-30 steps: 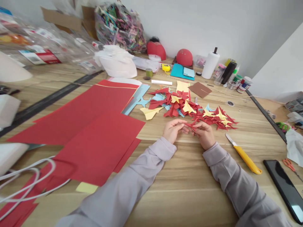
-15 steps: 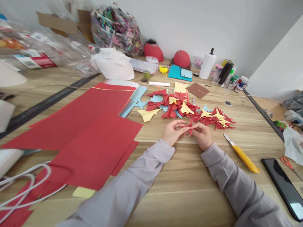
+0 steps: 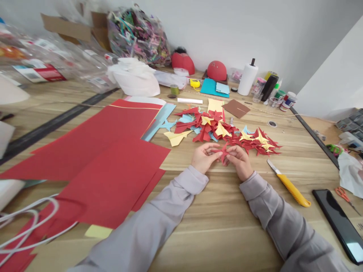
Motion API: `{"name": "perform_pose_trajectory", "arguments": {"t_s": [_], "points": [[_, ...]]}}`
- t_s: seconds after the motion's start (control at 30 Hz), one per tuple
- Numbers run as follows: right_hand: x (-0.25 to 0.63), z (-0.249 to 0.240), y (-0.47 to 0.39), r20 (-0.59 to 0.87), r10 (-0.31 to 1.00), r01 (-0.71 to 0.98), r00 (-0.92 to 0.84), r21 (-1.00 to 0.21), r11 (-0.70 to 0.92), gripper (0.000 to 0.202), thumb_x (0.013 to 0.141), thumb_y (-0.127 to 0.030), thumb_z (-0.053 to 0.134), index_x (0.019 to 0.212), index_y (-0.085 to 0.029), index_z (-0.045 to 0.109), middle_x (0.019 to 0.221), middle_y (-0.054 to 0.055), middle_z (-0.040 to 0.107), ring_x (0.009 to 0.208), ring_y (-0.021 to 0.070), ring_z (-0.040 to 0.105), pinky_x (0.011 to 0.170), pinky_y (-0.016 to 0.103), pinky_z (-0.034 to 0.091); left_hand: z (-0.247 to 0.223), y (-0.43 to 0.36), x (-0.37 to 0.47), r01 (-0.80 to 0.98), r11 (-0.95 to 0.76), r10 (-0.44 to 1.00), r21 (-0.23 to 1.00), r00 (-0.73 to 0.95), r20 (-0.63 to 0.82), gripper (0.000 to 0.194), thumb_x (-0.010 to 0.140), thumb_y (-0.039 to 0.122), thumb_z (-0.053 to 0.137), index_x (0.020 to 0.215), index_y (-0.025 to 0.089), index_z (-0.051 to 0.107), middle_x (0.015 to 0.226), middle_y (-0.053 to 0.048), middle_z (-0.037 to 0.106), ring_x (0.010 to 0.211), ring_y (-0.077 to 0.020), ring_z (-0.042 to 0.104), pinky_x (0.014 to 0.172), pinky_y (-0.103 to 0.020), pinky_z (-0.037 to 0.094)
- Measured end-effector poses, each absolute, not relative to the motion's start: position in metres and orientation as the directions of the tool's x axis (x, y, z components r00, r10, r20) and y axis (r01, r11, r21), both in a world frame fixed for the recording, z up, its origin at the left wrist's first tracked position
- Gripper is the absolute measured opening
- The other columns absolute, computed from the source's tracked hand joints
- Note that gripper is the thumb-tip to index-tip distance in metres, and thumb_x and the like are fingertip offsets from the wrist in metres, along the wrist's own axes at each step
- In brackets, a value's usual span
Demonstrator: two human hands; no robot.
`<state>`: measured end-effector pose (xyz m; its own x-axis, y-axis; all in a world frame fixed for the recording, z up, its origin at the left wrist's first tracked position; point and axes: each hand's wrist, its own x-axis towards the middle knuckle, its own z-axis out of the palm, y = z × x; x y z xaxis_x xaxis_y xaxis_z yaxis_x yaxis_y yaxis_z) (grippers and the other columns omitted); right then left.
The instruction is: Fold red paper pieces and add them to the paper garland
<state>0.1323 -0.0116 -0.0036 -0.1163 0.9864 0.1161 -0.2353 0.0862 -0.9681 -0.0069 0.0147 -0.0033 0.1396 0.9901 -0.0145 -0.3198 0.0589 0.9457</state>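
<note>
A small red folded paper star (image 3: 224, 153) is pinched between my two hands above the wooden tabletop. My left hand (image 3: 204, 157) closes on its left side with thumb and fingers. On the opposite side, my right hand (image 3: 239, 161) grips it the same way. Just beyond my fingertips lies a heap of folded paper shapes (image 3: 204, 132), mostly red, with some yellow and light blue ones. A pale yellow folded paper piece (image 3: 176, 138) rests at the heap's left end. Parts of the star are covered by my fingers.
Large red paper sheets (image 3: 121, 177) spread over the left side. To the right lie a yellow utility knife (image 3: 293, 189) with its blade out, a black phone (image 3: 337, 223) and orange scissors (image 3: 343, 193). A white cable (image 3: 56, 206) loops at lower left; bottles and bags stand behind.
Both thumbs have moved slightly apart, and more of the red star's face shows between them. My hands stay in nearly the same place; the whole view has shifted slightly.
</note>
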Motion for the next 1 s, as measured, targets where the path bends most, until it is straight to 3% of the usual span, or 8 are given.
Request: {"name": "perform_pose_trajectory", "arguments": {"t_s": [0.27,0.47,0.83,1.0], "points": [[0.1311,-0.0057,-0.0114,0.145,0.977,-0.203,-0.155,-0.973,0.112,0.028,0.072,-0.030,0.065,0.080,-0.022,0.039,0.057,-0.006,0.062,0.046,0.0101,0.056,0.048,0.023,0.043,-0.0044,0.0142,-0.0061,-0.320,0.130,0.972,0.938,0.229,-0.057,0.040,0.050,0.025,0.077,0.083,0.011,0.059,0.063,-0.001,0.066,0.046,-0.0104,0.057,0.050,-0.025,0.048],[0.1319,-0.0067,-0.0110,0.116,0.984,-0.235,-0.138,-0.969,0.081,0.028,0.072,-0.026,0.064,0.081,-0.022,0.037,0.057,-0.006,0.062,0.044,0.0105,0.055,0.045,0.022,0.042,-0.0061,0.0155,-0.0069,-0.289,0.090,0.972,0.953,0.235,-0.021,0.040,0.049,0.026,0.078,0.081,0.011,0.060,0.069,-0.004,0.068,0.057,-0.0131,0.061,0.058,-0.027,0.050],[0.1333,-0.0053,-0.0115,0.059,0.982,-0.302,-0.181,-0.953,0.001,0.029,0.069,-0.024,0.064,0.083,-0.022,0.038,0.058,-0.005,0.063,0.045,0.0129,0.057,0.046,0.024,0.044,-0.0049,0.0145,-0.0081,-0.317,0.072,0.972,0.946,0.233,0.004,0.044,0.048,0.024,0.079,0.085,0.011,0.059,0.059,-0.002,0.066,0.050,-0.0125,0.059,0.056,-0.027,0.049],[0.1341,-0.0072,-0.0115,0.075,0.981,-0.303,-0.177,-0.953,0.018,0.022,0.075,-0.029,0.058,0.087,-0.022,0.040,0.057,-0.004,0.063,0.046,0.0134,0.058,0.046,0.025,0.044,-0.0047,0.0142,-0.0081,-0.320,0.085,0.973,0.943,0.229,-0.010,0.045,0.048,0.024,0.078,0.086,0.011,0.059,0.059,-0.001,0.065,0.049,-0.0128,0.059,0.054,-0.028,0.050]]}}
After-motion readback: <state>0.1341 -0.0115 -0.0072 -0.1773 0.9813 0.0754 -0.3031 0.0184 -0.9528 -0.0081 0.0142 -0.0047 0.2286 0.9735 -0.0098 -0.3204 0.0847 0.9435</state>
